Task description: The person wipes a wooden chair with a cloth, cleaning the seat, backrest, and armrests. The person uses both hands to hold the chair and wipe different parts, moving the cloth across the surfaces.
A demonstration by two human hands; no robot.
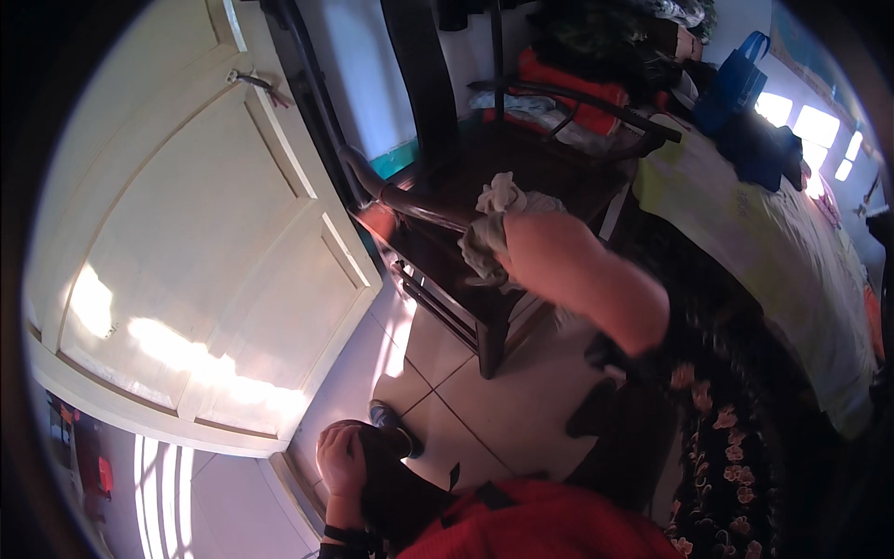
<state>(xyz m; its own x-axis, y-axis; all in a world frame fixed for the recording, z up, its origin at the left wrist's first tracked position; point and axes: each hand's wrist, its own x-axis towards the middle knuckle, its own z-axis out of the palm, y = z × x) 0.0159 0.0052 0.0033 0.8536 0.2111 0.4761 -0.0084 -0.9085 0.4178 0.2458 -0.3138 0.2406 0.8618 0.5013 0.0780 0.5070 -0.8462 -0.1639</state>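
Note:
My right hand, mostly hidden by cloth (492, 241), is closed around a bunched light grey-beige rag (504, 195) and presses it to the armrest (436, 212) of a dark wooden chair (517, 157). My forearm reaches across above the chair's front corner. My left hand (341, 458) rests on my bent knee in dark trousers (398, 472), with nothing seen in it. A dark band circles the left wrist.
A cream panelled door (209, 244) with keys (262, 85) in its lock stands at left. At right is a bed with a pale cover (761, 237), clothes and a blue bag (730, 87). Red fabric (573, 87) lies behind the chair. My shoe (394, 427) is on the tiled floor (454, 412).

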